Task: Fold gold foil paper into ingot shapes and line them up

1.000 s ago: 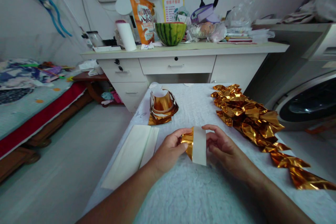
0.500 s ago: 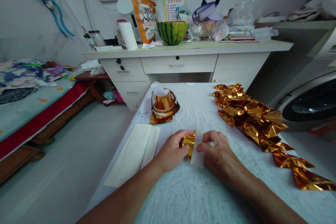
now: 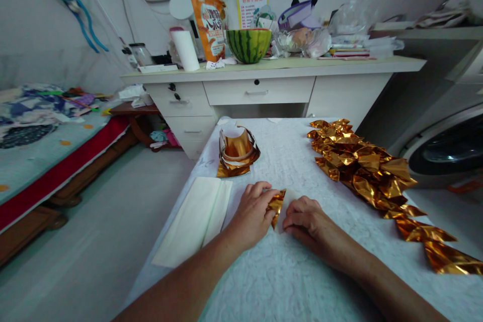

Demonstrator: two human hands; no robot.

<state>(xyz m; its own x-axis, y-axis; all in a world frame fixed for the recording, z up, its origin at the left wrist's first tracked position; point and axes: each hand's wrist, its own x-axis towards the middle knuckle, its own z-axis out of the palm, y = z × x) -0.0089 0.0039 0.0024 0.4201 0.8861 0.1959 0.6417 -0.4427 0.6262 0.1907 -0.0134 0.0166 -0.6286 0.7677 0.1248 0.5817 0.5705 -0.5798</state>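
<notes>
Right, both hands are working low over the desk [image 3: 271,282], nearly side by side. Left hand [image 3: 252,215]: fingers narrow, closed on a small gold foil piece [image 3: 277,207]. Right hand [image 3: 311,226]: fingers curled in, pinching the pale strip [image 3: 290,196] that adjoins the foil's right side. Fingertip contact is partly hidden there. Foil piece sits between the two hands, its lower end tapering to a point.

Left of the left hand, long white sheets [image 3: 188,221] lie flat, overlapping, near the desk's left edge. On the right side, a long pile of crumpled gold foil [image 3: 362,161] runs from the far end down toward the near right, tailing off into single twisted bits.

Past the sheets, a gold foil roll [image 3: 236,148] stands on end, loose layers around it, open top up.

Beyond the desk: white drawer unit [image 3: 260,91]. On top, left to right: white paper roll [image 3: 184,50], orange pouch [image 3: 209,25] leaning back, cut watermelon [image 3: 249,45], purple visor [image 3: 296,17]. Bed [image 3: 22,161] off to the left, front-loading washer [image 3: 453,75] off to the right. Poster [image 3: 252,0] on the wall behind.
</notes>
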